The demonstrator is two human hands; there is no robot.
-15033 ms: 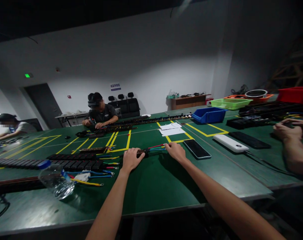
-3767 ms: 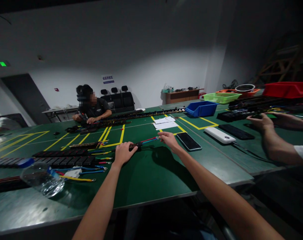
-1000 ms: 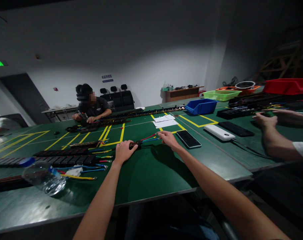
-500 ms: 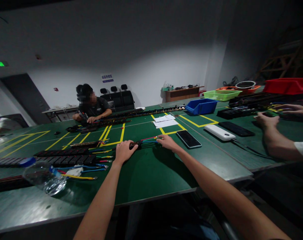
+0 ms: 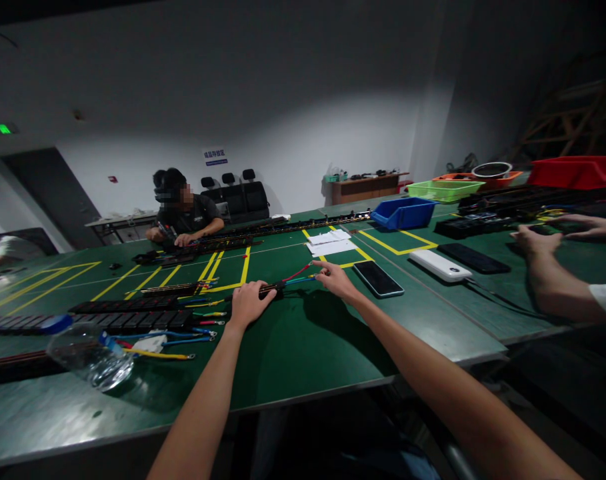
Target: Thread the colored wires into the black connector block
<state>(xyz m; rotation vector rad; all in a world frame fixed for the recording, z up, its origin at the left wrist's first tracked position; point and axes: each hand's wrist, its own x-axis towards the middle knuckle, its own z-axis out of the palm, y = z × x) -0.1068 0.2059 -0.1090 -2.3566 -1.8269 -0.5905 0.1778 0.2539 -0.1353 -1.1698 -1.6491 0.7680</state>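
Red wire (image 5: 299, 273) higher than before (wall sign (image 5: 214, 157): 成品存放区)

Green tabletop (image 5: 303, 360) w/ yellow tape lines (image 5: 245, 265); phone (image 5: 377, 278) flat on it, dark screen up. White power bank (image 5: 439, 265) w/ cord just R of phone, black slab (image 5: 474, 258) past that. Papers (image 5: 331, 243) behind phone & a bit L; blue bin (image 5: 407, 215) farther behind, slightly R. Black wired strip (image 5: 279, 289) L of phone. Segmented strips (image 5: 137, 323) & clear bottle (image 5: 90, 357) w/ blue cap well L of phone, bottle nearer front edge.
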